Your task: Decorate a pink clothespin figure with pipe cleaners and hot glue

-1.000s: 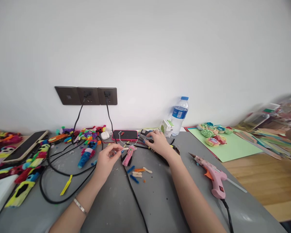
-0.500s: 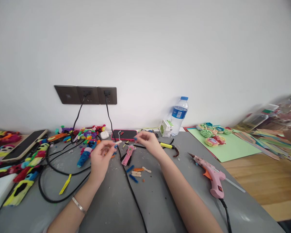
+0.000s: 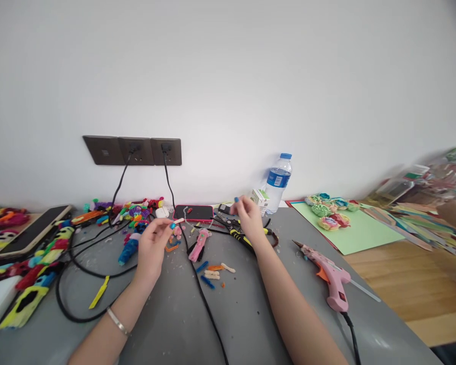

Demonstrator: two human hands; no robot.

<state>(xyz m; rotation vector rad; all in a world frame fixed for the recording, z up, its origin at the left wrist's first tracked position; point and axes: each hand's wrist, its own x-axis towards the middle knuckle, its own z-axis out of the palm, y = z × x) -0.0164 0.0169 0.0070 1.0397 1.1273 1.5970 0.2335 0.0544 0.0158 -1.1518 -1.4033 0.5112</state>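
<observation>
One pale piece (image 3: 179, 221) is jutting from the left hand (image 3: 152, 248), whose thumb and forefinger are pinching it above the table (image 3: 167, 324), near the left end of a pink-edged phone (image 3: 201, 213). The right hand (image 3: 250, 220) is hovering by the pliers (image 3: 243, 240); its thumb and fingertips are bending close together, and whether they are gripping anything cannot be told. Between the hands, a pink figure (image 3: 199, 246) is lying on the table, and nearer, blue, orange and cream scraps (image 3: 212, 275) are resting in a loose cluster. A black cable (image 3: 209, 306) is running past both on their left. Farther left, a blue figure (image 3: 128, 249) is lying close to a bright heap (image 3: 137, 210). Rightward, the glue gun (image 3: 336, 284) is lying on its side. Behind, a bottle (image 3: 278, 185) is standing beside a carton (image 3: 261, 198), and paper flowers (image 3: 329, 223) are resting on a green sheet (image 3: 365, 241).
</observation>
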